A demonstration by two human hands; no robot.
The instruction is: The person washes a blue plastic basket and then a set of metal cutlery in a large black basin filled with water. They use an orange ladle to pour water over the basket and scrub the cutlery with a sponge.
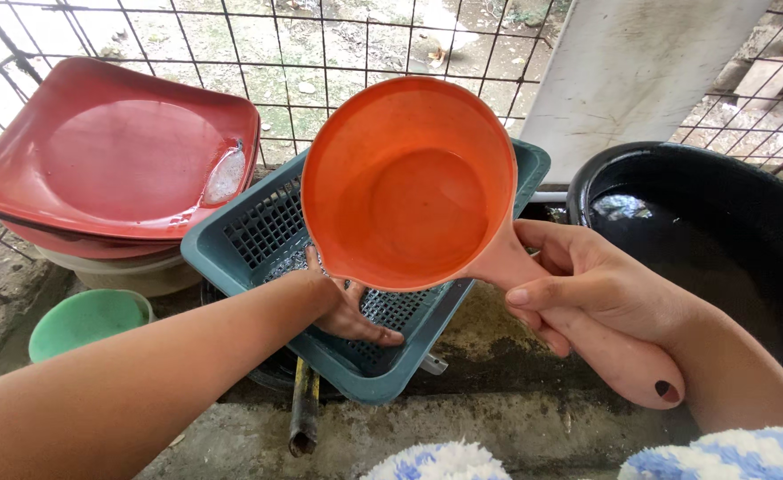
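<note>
Right hand point(596, 284) clenched around the handle of a round orange plastic dipper point(409, 182), thumb laid along the top of the handle, fingers wrapped under. Dipper bowl sits left of the hand and slightly farther away, held up above the scene, open side facing the camera, a little water pooled inside. Handle end sticks out near and right of the fist.

Left hand point(349, 307) lies under the dipper bowl, partly hidden by it, palm down with fingers spread on the mesh floor of a teal rectangular plastic basket point(249, 236). Pressing flat, not gripping anything. Basket sits tilted on the wet concrete surface point(498, 418), centre of scene, directly below the dipper.

Far left: red square plastic basins point(107, 151) stacked, resting on paler bowls. Near left: pale green round plastic bowl point(84, 322). Right: large black round tub point(720, 231) holding dark water, just behind the right hand. A dark pipe point(302, 409) pokes out under the basket's near edge. Wire mesh fence point(320, 44) across the far side, white board point(631, 71) leaning against it.
</note>
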